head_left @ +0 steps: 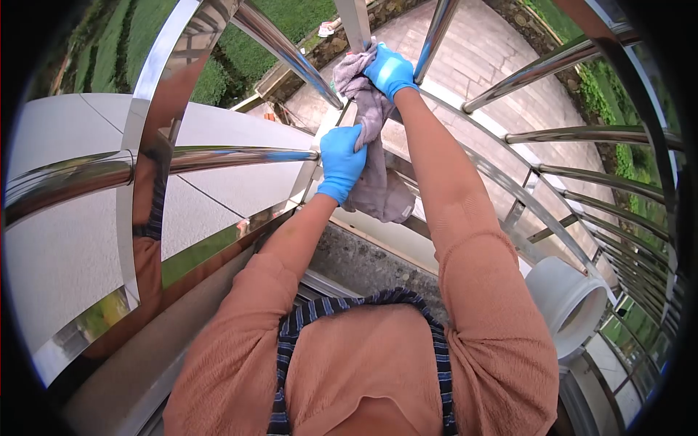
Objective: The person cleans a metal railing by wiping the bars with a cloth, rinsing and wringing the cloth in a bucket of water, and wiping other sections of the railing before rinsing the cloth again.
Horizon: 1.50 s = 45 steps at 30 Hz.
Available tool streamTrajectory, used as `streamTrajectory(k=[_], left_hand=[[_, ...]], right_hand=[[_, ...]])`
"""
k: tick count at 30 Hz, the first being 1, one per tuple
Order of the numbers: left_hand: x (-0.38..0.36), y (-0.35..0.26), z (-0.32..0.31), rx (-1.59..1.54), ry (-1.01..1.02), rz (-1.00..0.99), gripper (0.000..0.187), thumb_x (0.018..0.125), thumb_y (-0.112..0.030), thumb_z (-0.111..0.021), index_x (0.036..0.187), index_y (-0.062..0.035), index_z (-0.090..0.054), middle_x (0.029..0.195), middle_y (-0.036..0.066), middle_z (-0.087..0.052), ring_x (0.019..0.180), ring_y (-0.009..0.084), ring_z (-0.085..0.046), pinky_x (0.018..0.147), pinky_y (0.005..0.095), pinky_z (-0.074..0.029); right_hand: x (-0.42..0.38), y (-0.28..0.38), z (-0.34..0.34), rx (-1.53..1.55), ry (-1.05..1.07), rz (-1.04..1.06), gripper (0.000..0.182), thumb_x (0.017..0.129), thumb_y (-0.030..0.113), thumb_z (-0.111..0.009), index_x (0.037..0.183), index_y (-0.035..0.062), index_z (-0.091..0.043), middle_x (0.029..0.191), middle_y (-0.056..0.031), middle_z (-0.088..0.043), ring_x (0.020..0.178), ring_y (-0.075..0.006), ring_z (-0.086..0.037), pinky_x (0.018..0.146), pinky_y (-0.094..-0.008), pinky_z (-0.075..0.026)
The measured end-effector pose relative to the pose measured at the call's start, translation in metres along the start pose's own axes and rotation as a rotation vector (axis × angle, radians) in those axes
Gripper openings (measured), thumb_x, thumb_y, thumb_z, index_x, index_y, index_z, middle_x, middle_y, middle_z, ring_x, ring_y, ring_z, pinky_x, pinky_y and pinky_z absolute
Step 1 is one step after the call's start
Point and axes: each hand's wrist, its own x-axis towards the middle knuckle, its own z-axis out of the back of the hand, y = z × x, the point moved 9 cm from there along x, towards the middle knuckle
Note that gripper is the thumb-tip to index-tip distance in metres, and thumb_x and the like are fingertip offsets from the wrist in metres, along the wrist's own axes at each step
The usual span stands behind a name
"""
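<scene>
A greyish-purple cloth point(373, 112) hangs twisted between my two hands, both in blue gloves. My left hand point(342, 161) is closed around its middle, close to the end of a horizontal shiny metal rail point(240, 156). Farther out, my right hand point(390, 71) grips the upper part of the cloth against a flat upright metal post point(354, 25). The loose lower end of the cloth drapes below my left hand, over the lower frame. My right fingertips are partly hidden by the cloth and the glove.
Shiny railing bars point(582, 136) run along the right side. A white plastic pipe end point(567, 305) stands near my right elbow. A wide polished post point(156, 109) rises at the left, beside a white wall point(65, 218). Paving point(502, 73) and green hedges lie far below.
</scene>
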Motion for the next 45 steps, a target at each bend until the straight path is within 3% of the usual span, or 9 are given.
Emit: streamTrajectory(k=[3,7,11,15,18,28,33,39,45], left_hand=[[0.005,-0.006,0.004,-0.001,0.017,0.007,0.02,0.067,-0.01,-0.067,0.087,-0.0077,-0.064,0.074,0.012,-0.061,0.071,0.0342,-0.057,0.065,0.0452,-0.044],[0.006,-0.006,0.002,-0.011,0.02,-0.005,0.016,0.069,-0.011,-0.067,0.084,-0.008,-0.064,0.071,0.013,-0.06,0.069,0.0344,-0.057,0.063,0.0451,-0.044],[0.008,-0.009,-0.001,0.026,0.081,0.024,0.014,0.07,-0.011,-0.066,0.083,-0.0086,-0.065,0.069,0.013,-0.06,0.068,0.0345,-0.057,0.062,0.0452,-0.043],[0.011,-0.018,0.008,-0.011,0.015,-0.004,0.009,0.075,-0.016,-0.062,0.073,-0.0065,-0.061,0.069,0.016,-0.059,0.067,0.0366,-0.057,0.059,0.0451,-0.043],[0.005,-0.005,-0.003,0.048,0.084,0.035,0.014,0.071,-0.013,-0.065,0.084,-0.0098,-0.066,0.073,0.014,-0.062,0.067,0.0352,-0.058,0.061,0.0464,-0.044],[0.006,-0.013,0.005,-0.023,0.109,0.008,0.02,0.069,-0.013,-0.067,0.089,-0.0108,-0.068,0.079,0.013,-0.065,0.075,0.0334,-0.06,0.068,0.0426,-0.046],[0.007,-0.016,0.009,-0.043,0.022,-0.028,0.019,0.069,-0.012,-0.068,0.087,-0.0096,-0.067,0.074,0.012,-0.063,0.072,0.0327,-0.06,0.066,0.0428,-0.045],[0.004,-0.003,-0.006,-0.128,0.097,0.0,0.015,0.069,-0.009,-0.066,0.084,-0.0088,-0.067,0.073,0.012,-0.062,0.069,0.0324,-0.058,0.063,0.0422,-0.045],[0.003,-0.011,0.006,-0.095,0.006,-0.044,0.02,0.066,-0.008,-0.068,0.087,-0.0082,-0.067,0.075,0.01,-0.064,0.071,0.0318,-0.059,0.067,0.0421,-0.046]], right_hand=[[-0.037,0.022,0.023,-0.124,-0.568,0.177,0.025,0.083,0.014,-0.052,0.102,0.0006,-0.061,0.102,-0.0231,-0.062,0.097,-0.0357,-0.058,0.084,-0.0421,-0.045],[-0.064,0.044,0.016,-0.451,-0.705,0.255,0.031,0.083,0.016,-0.047,0.105,0.0006,-0.062,0.105,-0.0173,-0.061,0.109,-0.0325,-0.051,0.095,-0.0382,-0.039],[-0.077,0.049,-0.001,-0.344,-0.462,0.317,0.051,0.072,0.023,-0.062,0.113,-0.0074,-0.058,0.116,-0.0239,-0.058,0.112,-0.0399,-0.051,0.101,-0.0429,-0.037],[-0.107,0.051,0.01,-0.116,-0.475,0.494,0.029,0.076,0.019,-0.056,0.097,0.0009,-0.065,0.1,-0.0162,-0.062,0.099,-0.0305,-0.056,0.092,-0.0423,-0.042],[-0.11,0.039,-0.011,-0.041,-0.01,0.429,0.03,0.075,0.02,-0.061,0.096,0.0002,-0.065,0.1,-0.0168,-0.062,0.101,-0.0302,-0.056,0.092,-0.041,-0.043],[-0.164,-0.014,0.072,1.039,-0.244,-0.105,0.031,0.083,0.013,-0.066,0.112,0.0018,-0.06,0.1,-0.0068,-0.066,0.091,-0.0099,-0.059,0.077,-0.0264,-0.049],[-0.069,0.026,0.052,0.413,-0.385,0.124,0.036,0.079,0.022,-0.065,0.105,-0.001,-0.058,0.101,-0.0193,-0.062,0.097,-0.034,-0.06,0.086,-0.038,-0.047],[-0.051,0.045,0.009,-0.58,-0.561,0.189,0.064,0.07,0.036,-0.069,0.118,-0.003,-0.056,0.118,-0.0186,-0.059,0.116,-0.0276,-0.054,0.1,-0.0348,-0.038],[-0.008,0.005,0.009,-0.204,-0.112,-0.012,0.054,0.07,0.046,-0.07,0.113,0.0137,-0.065,0.089,-0.0132,-0.069,0.083,-0.0294,-0.067,0.083,-0.0412,-0.05]])
